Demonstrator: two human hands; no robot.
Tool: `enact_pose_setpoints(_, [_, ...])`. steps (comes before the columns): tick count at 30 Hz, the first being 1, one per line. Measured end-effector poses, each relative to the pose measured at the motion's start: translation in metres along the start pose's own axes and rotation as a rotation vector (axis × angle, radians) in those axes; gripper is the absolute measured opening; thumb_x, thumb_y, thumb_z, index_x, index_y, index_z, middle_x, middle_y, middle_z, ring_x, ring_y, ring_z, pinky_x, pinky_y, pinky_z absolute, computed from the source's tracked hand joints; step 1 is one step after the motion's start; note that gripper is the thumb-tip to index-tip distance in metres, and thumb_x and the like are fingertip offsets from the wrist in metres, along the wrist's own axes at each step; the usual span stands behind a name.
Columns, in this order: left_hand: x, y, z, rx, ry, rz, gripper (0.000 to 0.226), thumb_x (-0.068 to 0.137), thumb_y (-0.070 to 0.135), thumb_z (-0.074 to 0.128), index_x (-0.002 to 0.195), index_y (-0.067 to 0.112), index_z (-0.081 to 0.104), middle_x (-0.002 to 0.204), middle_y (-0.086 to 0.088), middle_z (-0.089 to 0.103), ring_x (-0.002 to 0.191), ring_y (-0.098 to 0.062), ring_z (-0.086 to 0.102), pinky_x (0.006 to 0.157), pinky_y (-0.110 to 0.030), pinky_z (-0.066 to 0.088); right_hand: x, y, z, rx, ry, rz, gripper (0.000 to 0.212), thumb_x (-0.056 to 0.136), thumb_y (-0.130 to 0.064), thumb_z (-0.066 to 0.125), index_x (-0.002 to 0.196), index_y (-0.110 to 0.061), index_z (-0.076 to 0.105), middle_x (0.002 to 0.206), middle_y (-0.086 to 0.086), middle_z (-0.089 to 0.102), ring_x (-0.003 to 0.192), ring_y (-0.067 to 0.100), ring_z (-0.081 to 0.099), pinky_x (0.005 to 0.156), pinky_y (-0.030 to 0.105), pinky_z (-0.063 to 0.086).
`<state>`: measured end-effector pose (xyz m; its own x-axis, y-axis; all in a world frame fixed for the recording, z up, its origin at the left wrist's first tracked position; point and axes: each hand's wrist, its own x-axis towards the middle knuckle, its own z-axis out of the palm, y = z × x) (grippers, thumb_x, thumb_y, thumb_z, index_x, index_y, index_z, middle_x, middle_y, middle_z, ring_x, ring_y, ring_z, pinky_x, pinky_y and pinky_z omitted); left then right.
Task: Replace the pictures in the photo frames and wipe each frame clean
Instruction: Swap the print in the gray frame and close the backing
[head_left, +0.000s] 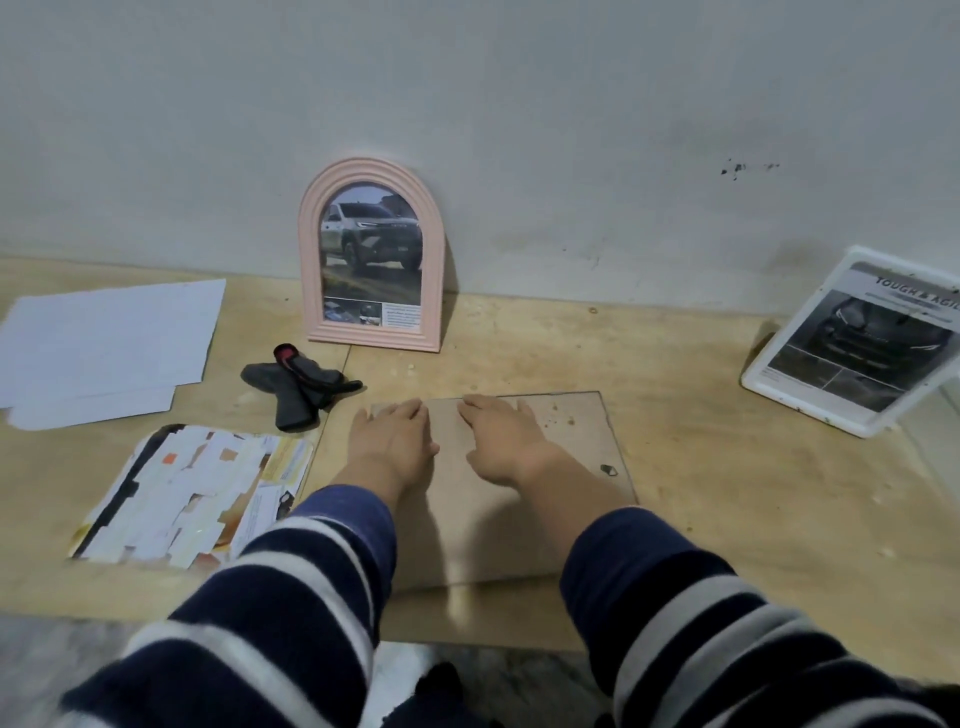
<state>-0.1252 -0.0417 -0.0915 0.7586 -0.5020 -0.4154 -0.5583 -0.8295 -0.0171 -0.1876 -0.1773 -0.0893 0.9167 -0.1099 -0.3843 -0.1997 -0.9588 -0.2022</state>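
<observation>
A pale plywood table (675, 364) runs up to a scuffed white wall (519, 104). A pink arched photo frame (372, 254) stands upright against that wall, holding a picture of a pickup truck. At the far right a white rectangular frame (852, 343) leans tilted, showing a dark car advert. White sheets of paper (104, 343) lie at the left, and nearer the person a torn, patched picture (192, 493) lies flat. A dark grey cloth (298, 387) sits crumpled between the pink frame and the brown backing board (571, 441), which lies flat in the middle of the table.

Both arms, in navy-and-white striped sleeves, reach forward. The left hand (392, 431) and the right hand (501, 436) rest palm down on the board, side by side but apart, fingers straight and flat, gripping nothing.
</observation>
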Motion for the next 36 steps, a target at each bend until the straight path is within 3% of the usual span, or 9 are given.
enact_pose_setpoints(5, [-0.004, 0.0, 0.004, -0.003, 0.044, -0.01, 0.062, 0.099, 0.046, 0.036, 0.154, 0.022, 0.019, 0.16, 0.007, 0.016, 0.146, -0.017, 0.018, 0.116, -0.051, 0.015, 0.009, -0.007, 0.003, -0.049, -0.046, -0.018, 0.067, 0.086, -0.014, 0.054, 0.149, -0.018, 0.03, 0.157, -0.001, 0.026, 0.144, 0.019, 0.023, 0.119, 0.049, 0.01])
enact_pose_setpoints(12, [-0.004, -0.001, 0.012, 0.103, 0.078, 0.01, 0.071, 0.095, 0.056, 0.036, 0.154, 0.022, 0.018, 0.16, 0.006, 0.016, 0.145, -0.016, 0.021, 0.114, -0.051, 0.013, 0.019, -0.014, 0.0, -0.196, -0.051, 0.001, 0.047, 0.085, -0.022, 0.058, 0.132, -0.02, 0.049, 0.139, -0.002, 0.049, 0.127, 0.021, 0.047, 0.116, 0.057, 0.0])
enact_pose_setpoints(15, [-0.007, -0.001, 0.014, 0.11, 0.112, 0.016, 0.069, 0.095, 0.055, 0.035, 0.153, 0.021, 0.019, 0.16, 0.006, 0.017, 0.144, -0.016, 0.022, 0.113, -0.049, 0.014, 0.018, -0.014, 0.001, -0.16, -0.015, 0.002, 0.047, 0.083, -0.018, 0.058, 0.129, -0.018, 0.051, 0.136, -0.002, 0.047, 0.123, 0.021, 0.049, 0.116, 0.059, 0.001])
enact_pose_setpoints(20, [-0.003, -0.005, 0.021, -0.121, 0.228, -0.006, 0.051, 0.095, 0.035, 0.043, 0.144, 0.024, 0.034, 0.151, 0.005, 0.032, 0.136, -0.018, 0.033, 0.108, -0.045, 0.025, 0.015, -0.018, 0.0, 0.052, 0.05, 0.05, 0.061, 0.086, -0.013, 0.049, 0.145, -0.023, 0.037, 0.146, -0.001, 0.035, 0.135, 0.024, 0.033, 0.116, 0.057, 0.008])
enact_pose_setpoints(25, [0.002, -0.024, 0.021, -0.48, 0.257, -0.333, 0.038, 0.094, 0.013, 0.044, 0.131, 0.015, 0.045, 0.135, -0.009, 0.042, 0.125, -0.03, 0.041, 0.097, -0.045, 0.04, 0.024, -0.026, 0.005, -0.042, 0.122, 0.043, 0.059, 0.086, -0.007, 0.042, 0.142, -0.022, 0.04, 0.137, 0.005, 0.039, 0.128, 0.028, 0.034, 0.114, 0.054, 0.013])
enact_pose_setpoints(28, [0.012, -0.037, 0.027, -0.557, 0.273, -0.349, 0.029, 0.097, 0.015, 0.041, 0.123, 0.01, 0.054, 0.126, -0.013, 0.049, 0.116, -0.031, 0.047, 0.095, -0.044, 0.044, 0.029, -0.035, 0.013, -0.058, 0.214, -0.039, 0.058, 0.083, -0.005, 0.046, 0.139, -0.02, 0.045, 0.133, 0.003, 0.042, 0.123, 0.025, 0.037, 0.11, 0.046, 0.023])
enact_pose_setpoints(32, [0.021, -0.036, 0.025, -0.571, 0.263, -0.334, 0.035, 0.098, 0.031, 0.047, 0.129, 0.014, 0.052, 0.132, -0.01, 0.046, 0.121, -0.03, 0.046, 0.097, -0.043, 0.044, 0.031, -0.044, 0.02, -0.047, 0.252, -0.088, 0.059, 0.081, -0.008, 0.049, 0.139, -0.018, 0.043, 0.134, 0.002, 0.041, 0.122, 0.024, 0.037, 0.101, 0.038, 0.032])
enact_pose_setpoints(36, [0.031, -0.043, 0.027, -0.765, 0.28, -0.368, 0.032, 0.096, 0.023, 0.054, 0.125, 0.011, 0.06, 0.127, -0.012, 0.058, 0.115, -0.03, 0.055, 0.097, -0.038, 0.045, 0.033, -0.046, 0.018, 0.006, 0.144, -0.062, 0.068, 0.08, -0.03, 0.057, 0.143, -0.018, 0.036, 0.134, 0.002, 0.037, 0.126, 0.025, 0.034, 0.101, 0.04, 0.032])
